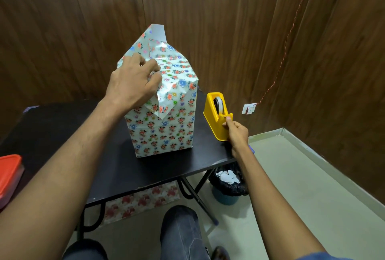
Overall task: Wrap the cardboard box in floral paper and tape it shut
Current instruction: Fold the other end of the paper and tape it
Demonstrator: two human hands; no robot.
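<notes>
A tall box covered in floral paper [166, 128] stands upright on the black table [116, 168]. Its top flaps are folded in, and one pointed flap sticks up at the far side. My left hand [133, 84] lies on the top near edge with curled fingers, holding a folded flap down against the box. To the right stands a yellow tape dispenser [216, 113] with a roll of clear tape in it. At the dispenser's cutter end my right hand [236, 132] pinches the tape end between thumb and finger.
A red-lidded container [9, 174] sits at the table's left edge. Under the table lie a floral sheet [141, 201] and a bin with a black liner [228, 184]. My knees are below the front edge. Wooden walls close in behind and to the right.
</notes>
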